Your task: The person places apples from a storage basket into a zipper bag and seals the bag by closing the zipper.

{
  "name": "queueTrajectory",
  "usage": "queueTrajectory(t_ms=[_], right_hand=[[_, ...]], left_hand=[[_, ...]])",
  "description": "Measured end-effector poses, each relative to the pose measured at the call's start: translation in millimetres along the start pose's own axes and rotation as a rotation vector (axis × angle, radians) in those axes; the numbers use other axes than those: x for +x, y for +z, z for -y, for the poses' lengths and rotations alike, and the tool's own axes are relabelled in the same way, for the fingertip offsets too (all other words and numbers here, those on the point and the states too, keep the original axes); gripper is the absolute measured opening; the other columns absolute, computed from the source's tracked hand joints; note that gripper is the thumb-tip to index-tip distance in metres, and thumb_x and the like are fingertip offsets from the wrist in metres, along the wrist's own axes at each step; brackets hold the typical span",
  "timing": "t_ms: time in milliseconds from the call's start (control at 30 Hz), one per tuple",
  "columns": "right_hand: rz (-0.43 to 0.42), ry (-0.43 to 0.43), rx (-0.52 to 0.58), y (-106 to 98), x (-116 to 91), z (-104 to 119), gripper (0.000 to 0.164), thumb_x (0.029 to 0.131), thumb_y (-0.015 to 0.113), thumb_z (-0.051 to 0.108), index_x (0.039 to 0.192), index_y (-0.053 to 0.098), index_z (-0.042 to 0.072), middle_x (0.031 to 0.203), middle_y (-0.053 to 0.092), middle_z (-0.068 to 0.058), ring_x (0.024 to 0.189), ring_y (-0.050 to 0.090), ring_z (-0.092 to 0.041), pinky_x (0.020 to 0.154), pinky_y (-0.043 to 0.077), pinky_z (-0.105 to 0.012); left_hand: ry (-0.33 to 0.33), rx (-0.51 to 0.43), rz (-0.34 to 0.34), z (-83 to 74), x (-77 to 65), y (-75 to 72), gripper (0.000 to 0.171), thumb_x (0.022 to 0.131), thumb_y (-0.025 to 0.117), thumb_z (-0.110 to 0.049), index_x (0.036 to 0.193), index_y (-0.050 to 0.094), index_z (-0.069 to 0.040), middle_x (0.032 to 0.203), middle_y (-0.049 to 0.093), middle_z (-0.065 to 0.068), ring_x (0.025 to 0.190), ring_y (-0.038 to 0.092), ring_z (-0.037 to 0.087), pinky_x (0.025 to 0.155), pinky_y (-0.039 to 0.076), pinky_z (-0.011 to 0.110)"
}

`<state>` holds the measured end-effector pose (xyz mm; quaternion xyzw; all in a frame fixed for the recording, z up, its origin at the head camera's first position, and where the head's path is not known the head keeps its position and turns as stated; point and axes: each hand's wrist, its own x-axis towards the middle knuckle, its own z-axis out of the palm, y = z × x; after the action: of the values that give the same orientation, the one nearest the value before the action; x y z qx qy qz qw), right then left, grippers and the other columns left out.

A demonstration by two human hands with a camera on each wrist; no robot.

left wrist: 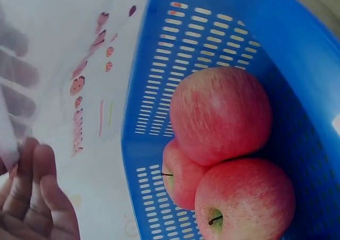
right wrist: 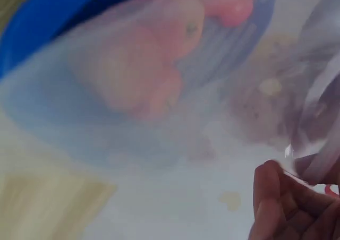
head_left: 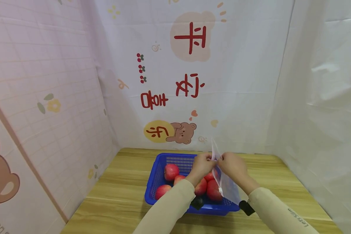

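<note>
Over the right side of the blue basket, both hands hold a translucent plastic bag by its upper part. My left hand pinches the bag's edge from the left. From the other side my right hand grips it, fingertips close to the left hand's. A small white slider shows on the bag's edge. Several red apples lie in the basket below. In the right wrist view the bag's film hangs across the apples and blurs them. The left wrist view shows uncovered apples beside the left hand.
The basket stands on a wood-grain table, near its back edge. A white printed cloth hangs behind the table, with more cloth at both sides. Dark wrist cameras sit under the sleeves.
</note>
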<state>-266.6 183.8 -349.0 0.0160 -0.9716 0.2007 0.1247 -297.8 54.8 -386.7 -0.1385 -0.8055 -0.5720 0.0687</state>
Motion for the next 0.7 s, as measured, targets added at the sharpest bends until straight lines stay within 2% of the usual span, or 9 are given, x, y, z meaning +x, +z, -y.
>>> queueTrajectory(t_ms=[67,133,200,267,333,400,500,600,700], right_hand=[[-0.045,-0.040,-0.110,-1.3,0.4,-1.9,0.023,0.081,0.057,0.010,0.058,0.051,0.010,0.057,0.053,-0.006,0.051,0.053,-0.024,0.042,0.040,-0.039],[-0.114,-0.091,-0.222,-3.8,0.3,-4.4,0.020,0.076,0.058,0.005,0.058,0.051,0.009,0.058,0.055,-0.011,0.051,0.056,-0.028,0.041,0.043,-0.043],[-0.165,-0.121,-0.311,-10.4,1.1,-7.1,0.020,0.076,0.059,0.001,0.058,0.053,0.007,0.059,0.057,-0.015,0.052,0.059,-0.033,0.041,0.045,-0.046],[-0.178,-0.130,-0.359,-21.5,3.4,-10.4,0.019,0.077,0.058,0.000,0.058,0.054,0.005,0.060,0.058,-0.017,0.054,0.060,-0.035,0.043,0.046,-0.047],[-0.147,-0.116,-0.382,-35.7,7.2,-15.9,0.020,0.080,0.056,-0.001,0.061,0.056,0.004,0.061,0.059,-0.017,0.056,0.061,-0.035,0.045,0.047,-0.048],[-0.090,-0.066,-0.390,-51.0,10.4,-22.4,0.022,0.085,0.052,0.000,0.063,0.058,0.003,0.063,0.059,-0.017,0.058,0.061,-0.034,0.048,0.047,-0.049],[-0.035,0.011,-0.380,-68.9,12.4,-32.8,0.028,0.089,0.047,0.000,0.063,0.056,0.004,0.060,0.054,-0.013,0.056,0.051,-0.026,0.049,0.042,-0.043],[-0.052,0.049,-0.344,-75.7,9.9,-38.6,0.030,0.088,0.047,0.003,0.059,0.052,0.009,0.058,0.048,-0.009,0.054,0.039,-0.022,0.047,0.032,-0.039],[-0.136,0.023,-0.279,-69.4,4.8,-38.5,0.027,0.086,0.048,0.008,0.059,0.053,0.011,0.057,0.048,-0.009,0.053,0.038,-0.024,0.044,0.029,-0.038]], left_hand=[[0.016,0.101,-0.037,-0.8,-2.0,-1.9,0.019,0.079,0.068,-0.002,0.096,0.077,-0.003,0.066,0.066,-0.003,0.056,0.049,0.005,0.049,0.040,0.020],[0.023,0.213,-0.066,-2.8,-4.4,-5.0,0.022,0.077,0.068,-0.004,0.097,0.078,-0.008,0.070,0.068,-0.003,0.059,0.051,0.008,0.051,0.039,0.023],[0.029,0.317,-0.076,-4.2,-6.5,-8.3,0.024,0.077,0.069,-0.007,0.098,0.078,-0.013,0.074,0.069,-0.004,0.064,0.054,0.012,0.053,0.039,0.027],[0.021,0.376,-0.065,-4.9,-7.9,-11.3,0.024,0.078,0.070,-0.009,0.100,0.078,-0.014,0.080,0.070,-0.002,0.068,0.059,0.016,0.054,0.041,0.029],[0.016,0.413,-0.051,-4.3,-8.2,-14.7,0.022,0.080,0.071,-0.010,0.101,0.077,-0.013,0.082,0.071,-0.001,0.070,0.061,0.018,0.055,0.043,0.031],[0.000,0.435,-0.042,-1.8,-7.5,-18.0,0.020,0.081,0.071,-0.010,0.100,0.076,-0.012,0.081,0.070,-0.001,0.069,0.062,0.019,0.054,0.043,0.033],[-0.022,0.453,-0.038,2.6,-4.7,-23.3,0.015,0.084,0.070,-0.011,0.099,0.074,-0.011,0.082,0.069,0.000,0.069,0.060,0.019,0.056,0.045,0.033],[-0.045,0.455,-0.027,5.1,-2.6,-26.8,0.015,0.086,0.068,-0.011,0.100,0.074,-0.011,0.085,0.069,0.000,0.071,0.058,0.018,0.060,0.045,0.033],[-0.025,0.438,0.006,4.5,-3.3,-26.3,0.014,0.087,0.067,-0.009,0.098,0.075,-0.009,0.084,0.069,0.001,0.071,0.059,0.019,0.060,0.045,0.034]])
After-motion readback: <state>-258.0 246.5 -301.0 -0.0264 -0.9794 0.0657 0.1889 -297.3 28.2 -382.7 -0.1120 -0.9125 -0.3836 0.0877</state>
